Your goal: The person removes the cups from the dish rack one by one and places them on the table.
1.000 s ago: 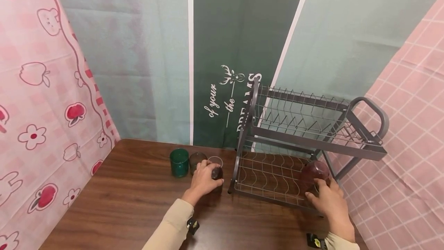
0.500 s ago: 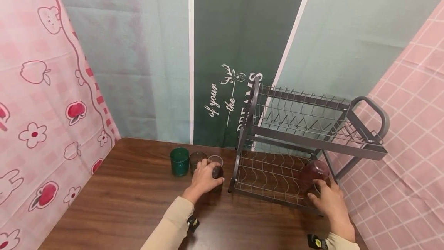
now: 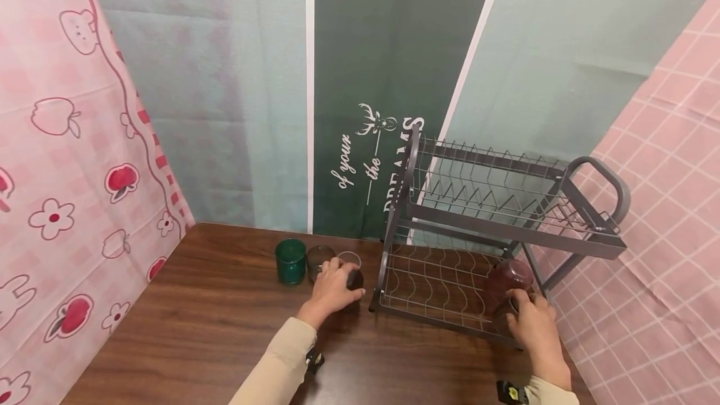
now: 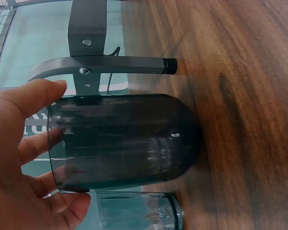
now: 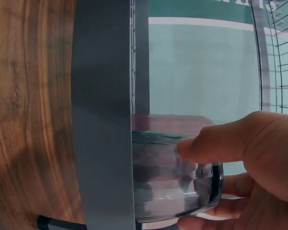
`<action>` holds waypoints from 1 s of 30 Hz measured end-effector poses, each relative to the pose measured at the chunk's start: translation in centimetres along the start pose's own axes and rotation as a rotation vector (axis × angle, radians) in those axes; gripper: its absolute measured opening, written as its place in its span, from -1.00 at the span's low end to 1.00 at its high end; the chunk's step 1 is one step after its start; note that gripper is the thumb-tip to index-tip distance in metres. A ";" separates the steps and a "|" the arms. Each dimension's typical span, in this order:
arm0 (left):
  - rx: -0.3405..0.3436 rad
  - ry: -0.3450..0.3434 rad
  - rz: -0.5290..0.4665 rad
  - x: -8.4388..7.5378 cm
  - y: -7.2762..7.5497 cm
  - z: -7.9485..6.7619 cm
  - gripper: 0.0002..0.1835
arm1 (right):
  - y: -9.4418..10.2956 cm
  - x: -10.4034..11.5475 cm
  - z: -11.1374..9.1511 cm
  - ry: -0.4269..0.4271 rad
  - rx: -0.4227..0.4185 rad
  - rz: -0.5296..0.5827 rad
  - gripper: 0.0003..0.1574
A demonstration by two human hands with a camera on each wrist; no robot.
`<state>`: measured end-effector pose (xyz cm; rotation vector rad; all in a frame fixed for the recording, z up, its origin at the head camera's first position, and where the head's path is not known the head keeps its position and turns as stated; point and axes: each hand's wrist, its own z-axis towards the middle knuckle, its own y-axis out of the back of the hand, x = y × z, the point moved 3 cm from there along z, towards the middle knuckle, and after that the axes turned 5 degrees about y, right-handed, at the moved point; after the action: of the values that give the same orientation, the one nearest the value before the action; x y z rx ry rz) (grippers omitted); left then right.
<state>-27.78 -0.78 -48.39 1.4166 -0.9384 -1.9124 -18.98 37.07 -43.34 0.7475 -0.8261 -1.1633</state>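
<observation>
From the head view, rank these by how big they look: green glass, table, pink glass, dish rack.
1. Table
2. Dish rack
Unranked: green glass and pink glass. The pink one looks wider, but the right hand partly covers it.

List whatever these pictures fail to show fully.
Head view: clear glass, partly hidden by the left hand.
Left wrist view: bottommost glass, cut off by the lower edge.
Right wrist view: one end of the held glass, hidden by the rack.
</observation>
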 end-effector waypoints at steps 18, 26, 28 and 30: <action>0.024 -0.022 0.059 -0.5 0.5 -0.1 -0.39 | 0.4 0.3 0.1 -0.015 0.021 0.020 -0.52; 0.039 -0.054 0.026 -1.0 1.7 0.0 -0.39 | 2.2 1.8 0.9 0.034 -0.056 0.034 -0.51; 0.040 -0.053 0.028 -0.9 1.8 0.0 -0.40 | 2.3 2.1 1.1 0.041 -0.060 0.026 -0.51; 0.043 -0.054 0.032 -0.8 1.9 0.0 -0.41 | 2.3 2.4 1.2 0.040 -0.056 0.020 -0.52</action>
<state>-27.48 -1.25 -46.45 1.3718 -1.0271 -1.9259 -18.48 35.21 -40.36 0.7125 -0.7633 -1.1457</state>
